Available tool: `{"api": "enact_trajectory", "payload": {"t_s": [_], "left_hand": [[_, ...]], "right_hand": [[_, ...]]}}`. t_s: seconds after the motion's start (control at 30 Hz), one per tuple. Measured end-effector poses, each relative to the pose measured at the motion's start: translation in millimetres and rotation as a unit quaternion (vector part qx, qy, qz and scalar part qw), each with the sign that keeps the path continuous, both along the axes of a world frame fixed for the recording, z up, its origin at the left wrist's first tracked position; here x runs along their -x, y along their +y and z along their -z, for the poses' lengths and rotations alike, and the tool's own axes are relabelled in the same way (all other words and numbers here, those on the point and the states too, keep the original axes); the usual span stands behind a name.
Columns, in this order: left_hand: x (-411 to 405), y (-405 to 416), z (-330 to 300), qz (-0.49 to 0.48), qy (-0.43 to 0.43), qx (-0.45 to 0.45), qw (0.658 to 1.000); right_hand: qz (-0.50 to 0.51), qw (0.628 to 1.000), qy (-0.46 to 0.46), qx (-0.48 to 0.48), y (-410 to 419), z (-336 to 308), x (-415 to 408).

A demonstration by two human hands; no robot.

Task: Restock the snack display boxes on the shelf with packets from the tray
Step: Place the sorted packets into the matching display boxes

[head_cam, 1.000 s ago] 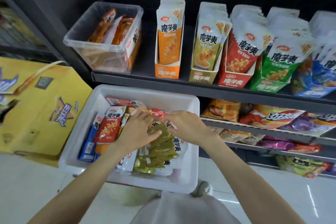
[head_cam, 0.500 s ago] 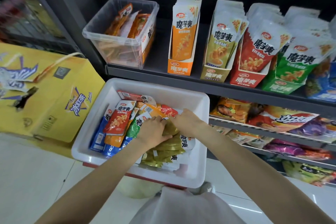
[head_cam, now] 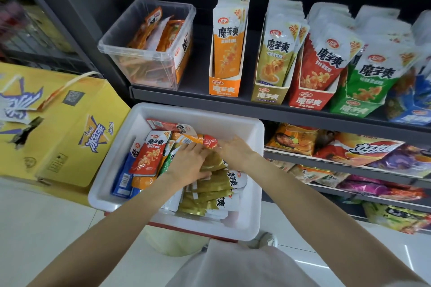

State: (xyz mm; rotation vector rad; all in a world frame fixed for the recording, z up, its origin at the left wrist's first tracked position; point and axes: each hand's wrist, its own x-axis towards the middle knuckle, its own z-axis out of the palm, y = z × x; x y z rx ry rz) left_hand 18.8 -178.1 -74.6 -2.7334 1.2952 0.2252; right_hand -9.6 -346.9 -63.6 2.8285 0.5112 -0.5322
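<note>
A white tray [head_cam: 253, 170] in front of the shelf holds red, orange, blue, green and olive snack packets. Both hands are in the tray, fingertips meeting over a fanned stack of olive packets [head_cam: 211, 190]. My left hand [head_cam: 189, 163] grips the top of that stack, fingers over it and thumb along its lower side. My right hand [head_cam: 235, 150] pinches the same packets from the right. On the shelf above stand the display boxes: orange [head_cam: 224, 87], olive [head_cam: 268, 96], red [head_cam: 307, 101], green [head_cam: 354, 109] and blue [head_cam: 415, 116].
A clear plastic bin [head_cam: 144, 49] with orange packets sits at the shelf's left end. A yellow drinks carton [head_cam: 58, 128] lies left of the tray. Lower shelves [head_cam: 349, 168] at the right carry crisp bags. The floor is white tile.
The view has shifted left and closer. Both hands stay on the olive packets and have drawn together, the left hand sliding further over the stack.
</note>
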Motion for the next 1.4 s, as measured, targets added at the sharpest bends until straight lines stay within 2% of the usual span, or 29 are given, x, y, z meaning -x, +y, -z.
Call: {"api": "enact_trajectory", "payload": {"t_s": [0.1,0.17,0.23,0.33,0.37,0.4,0.47,0.5,0.57,0.63,0.7,0.77,0.83,0.87,0.93,1.0,1.1,1.2,1.3,1.4], "left_hand": [[-9.4,5.2,2.2,0.003,-0.010,-0.070,0.997],[-10.4,5.7,1.5,0.022,-0.026,-0.060,0.998],[-8.6,6.3,0.5,0.028,-0.036,0.020,0.999],[-5.1,10.5,-10.1,-0.007,-0.036,0.237,0.971],[-3.8,13.3,-15.8,-0.053,-0.009,0.296,0.954],[-1.5,15.7,-22.3,-0.103,0.037,0.341,0.934],[3.7,18.0,-33.7,-0.181,0.159,0.409,0.880],[6.3,17.7,-40.2,-0.206,0.207,0.437,0.851],[12.1,14.5,-55.1,-0.236,0.254,0.474,0.809],[16.6,8.9,-72.0,-0.242,0.283,0.501,0.782],[19.4,0.8,-90.2,-0.229,0.312,0.514,0.765],[21.4,-8.8,-105.1,-0.208,0.344,0.516,0.756],[24.7,-18.9,-116.7,-0.185,0.336,0.507,0.772],[25.5,-24.4,-120.6,-0.172,0.310,0.497,0.792],[23.2,-37.7,-128.5,-0.140,0.205,0.473,0.846],[12.6,-57.9,-138.3,-0.104,0.089,0.464,0.875],[-10.6,-97.9,-158.6,-0.060,0.005,0.489,0.870],[-30.6,-131.6,-169.1,-0.038,-0.038,0.476,0.878],[-42.6,-142.6,-157.7,-0.048,-0.063,0.440,0.894],[-48.1,-140.9,-138.7,-0.060,-0.108,0.400,0.908]], "right_hand": [[-0.030,0.999,0.000,0.017,2.9,0.6,-6.1],[-0.036,0.999,0.007,0.003,3.9,-5.9,-7.0],[-0.010,0.999,-0.005,-0.047,1.0,-19.4,-7.3],[0.089,0.981,-0.071,-0.157,-13.5,-51.1,-4.2],[0.134,0.958,-0.107,-0.229,-19.7,-60.9,-0.2],[0.178,0.920,-0.153,-0.314,-24.9,-69.4,5.9],[0.244,0.812,-0.241,-0.472,-32.6,-83.6,17.7],[0.277,0.767,-0.253,-0.521,-35.4,-89.1,22.4],[0.349,0.715,-0.217,-0.566,-36.5,-97.4,29.2],[0.394,0.677,-0.135,-0.607,-35.1,-100.7,33.3],[0.411,0.615,-0.079,-0.668,-32.7,-105.1,37.1],[0.406,0.577,-0.094,-0.703,-33.5,-114.0,42.1],[0.398,0.573,-0.149,-0.700,-38.8,-125.8,48.5],[0.394,0.583,-0.182,-0.686,-42.9,-131.2,51.9],[0.383,0.599,-0.242,-0.661,-51.9,-142.7,58.5],[0.378,0.587,-0.307,-0.647,-61.6,-155.6,62.3],[0.376,0.543,-0.420,-0.622,-80.8,-173.7,59.7],[0.376,0.531,-0.503,-0.569,-103.7,-187.5,47.7],[0.365,0.571,-0.538,-0.502,-124.0,-192.9,26.3],[0.348,0.658,-0.518,-0.421,-132.3,-187.5,1.9]]}}
